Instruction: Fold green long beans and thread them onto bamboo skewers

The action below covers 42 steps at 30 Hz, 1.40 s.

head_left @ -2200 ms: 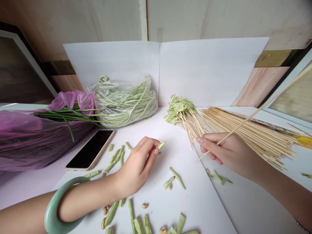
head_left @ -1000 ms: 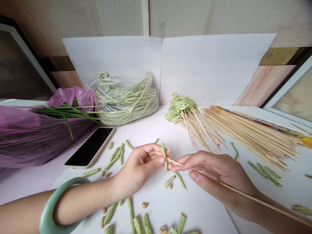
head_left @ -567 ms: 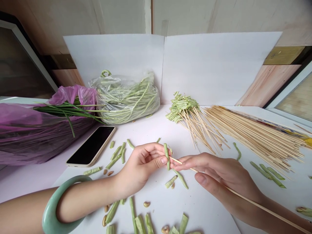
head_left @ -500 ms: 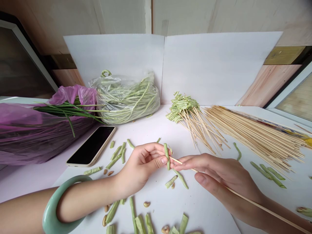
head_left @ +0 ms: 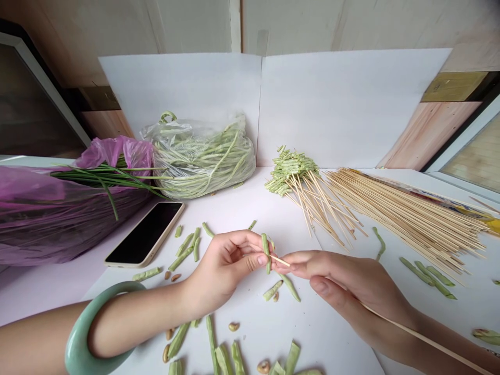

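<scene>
Between the thumb and fingers of my left hand [head_left: 230, 273] is a short piece of green bean [head_left: 265, 252], held nearly upright. A thin bamboo skewer [head_left: 422, 333] runs from that piece back under my right hand [head_left: 351, 286] and past the wrist. My right thumb and fingers close round the skewer near its front end, fingertips almost touching the left ones. Whether the tip has passed through the bean is hidden by the fingers. Below the hands, cut bean pieces [head_left: 289, 286] and small brown seeds [head_left: 234, 326] lie on the white sheet.
Bean-loaded skewers [head_left: 292, 169] lie behind the hands, beside a pile of bare skewers [head_left: 406, 213]. At the left are a phone [head_left: 146, 232], a clear bag of long beans [head_left: 203, 156] and a purple bag [head_left: 35, 219] with green stalks. White board [head_left: 351, 104] stands behind.
My right thumb has closed in a little toward the fingers over the skewer. Both hands still hold the bean piece and skewer in nearly the same place; the view has shifted slightly.
</scene>
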Motion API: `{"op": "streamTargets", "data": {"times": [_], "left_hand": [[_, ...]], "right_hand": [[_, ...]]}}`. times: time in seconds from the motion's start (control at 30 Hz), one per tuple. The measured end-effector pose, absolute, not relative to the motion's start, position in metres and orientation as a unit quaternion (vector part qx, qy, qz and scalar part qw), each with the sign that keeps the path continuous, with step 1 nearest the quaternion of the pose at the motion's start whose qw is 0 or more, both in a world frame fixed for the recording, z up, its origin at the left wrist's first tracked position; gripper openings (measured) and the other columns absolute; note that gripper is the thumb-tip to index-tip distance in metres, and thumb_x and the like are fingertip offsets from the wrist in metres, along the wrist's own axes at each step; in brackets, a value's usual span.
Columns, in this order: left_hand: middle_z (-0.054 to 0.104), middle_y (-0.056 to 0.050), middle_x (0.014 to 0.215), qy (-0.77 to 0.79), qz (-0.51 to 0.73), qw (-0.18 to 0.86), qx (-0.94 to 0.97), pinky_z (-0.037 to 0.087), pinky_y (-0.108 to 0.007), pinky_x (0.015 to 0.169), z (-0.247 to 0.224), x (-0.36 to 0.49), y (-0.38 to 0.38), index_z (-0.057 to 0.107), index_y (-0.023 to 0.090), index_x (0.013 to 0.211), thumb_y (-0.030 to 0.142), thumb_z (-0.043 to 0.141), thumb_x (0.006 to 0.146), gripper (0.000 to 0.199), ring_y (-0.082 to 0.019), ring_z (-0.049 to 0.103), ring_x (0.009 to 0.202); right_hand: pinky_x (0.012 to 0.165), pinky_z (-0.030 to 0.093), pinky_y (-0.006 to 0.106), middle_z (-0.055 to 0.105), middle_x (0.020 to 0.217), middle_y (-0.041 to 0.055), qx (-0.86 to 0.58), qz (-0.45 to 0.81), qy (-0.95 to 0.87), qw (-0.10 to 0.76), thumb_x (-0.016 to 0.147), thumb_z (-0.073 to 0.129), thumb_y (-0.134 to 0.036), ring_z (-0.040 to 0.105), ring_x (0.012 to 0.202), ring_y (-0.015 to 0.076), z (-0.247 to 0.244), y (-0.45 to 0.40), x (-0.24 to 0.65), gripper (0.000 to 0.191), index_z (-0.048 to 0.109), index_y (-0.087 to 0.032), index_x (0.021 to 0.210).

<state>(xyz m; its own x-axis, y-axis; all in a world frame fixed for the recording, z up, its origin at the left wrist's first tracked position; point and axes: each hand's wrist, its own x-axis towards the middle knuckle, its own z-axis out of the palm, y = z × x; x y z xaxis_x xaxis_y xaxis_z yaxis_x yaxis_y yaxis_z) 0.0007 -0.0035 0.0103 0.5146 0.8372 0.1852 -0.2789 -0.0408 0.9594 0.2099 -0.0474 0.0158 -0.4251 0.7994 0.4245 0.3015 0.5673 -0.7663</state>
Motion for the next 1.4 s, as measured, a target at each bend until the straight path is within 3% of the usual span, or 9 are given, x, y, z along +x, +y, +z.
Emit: {"op": "streamTargets", "data": {"times": [0.33,1.07,1.3,1.4], "left_hand": [[0.069,-0.002,0.073,0.215,0.413,0.697,0.546,0.05,-0.019,0.071,0.0086,0.0012,-0.0036,0.071,0.012,0.073,0.009,0.07,0.078,0.006,-0.01,0.062,0.07],[0.074,-0.005,0.075,0.178,0.379,0.729,0.541,0.053,-0.02,0.068,0.0095,0.0022,-0.0063,0.073,0.013,0.077,0.008,0.068,0.08,0.008,-0.01,0.065,0.067],[0.072,-0.004,0.073,0.193,0.378,0.726,0.541,0.053,-0.022,0.067,0.0074,0.002,-0.0067,0.072,0.012,0.075,0.011,0.07,0.079,0.005,-0.011,0.063,0.065],[0.071,-0.005,0.072,0.206,0.384,0.72,0.541,0.052,-0.024,0.067,0.0059,0.0015,-0.0051,0.072,0.011,0.077,0.015,0.072,0.078,0.004,-0.012,0.063,0.066]], "right_hand": [[0.076,0.053,0.016,0.069,0.11,-0.0024,-0.323,0.273,-0.824,0.377,0.097,0.044,-0.019,0.068,0.096,0.011,0.0159,-0.0446,0.2129,0.017,0.058,-0.029,0.1],[0.079,0.05,0.025,0.065,0.096,0.001,-0.306,0.346,-0.808,0.366,0.101,0.036,-0.029,0.063,0.087,0.0139,0.0129,-0.0433,0.2085,0.02,0.055,-0.026,0.098],[0.079,0.049,0.025,0.067,0.095,0.0001,-0.321,0.344,-0.804,0.363,0.101,0.035,-0.034,0.064,0.086,0.0138,0.0136,-0.0432,0.2094,0.023,0.056,-0.026,0.096],[0.072,0.049,0.02,0.069,0.094,-0.0004,-0.351,0.311,-0.807,0.36,0.101,0.035,-0.034,0.066,0.088,0.0132,0.018,-0.0429,0.2093,0.026,0.06,-0.026,0.094]]}}
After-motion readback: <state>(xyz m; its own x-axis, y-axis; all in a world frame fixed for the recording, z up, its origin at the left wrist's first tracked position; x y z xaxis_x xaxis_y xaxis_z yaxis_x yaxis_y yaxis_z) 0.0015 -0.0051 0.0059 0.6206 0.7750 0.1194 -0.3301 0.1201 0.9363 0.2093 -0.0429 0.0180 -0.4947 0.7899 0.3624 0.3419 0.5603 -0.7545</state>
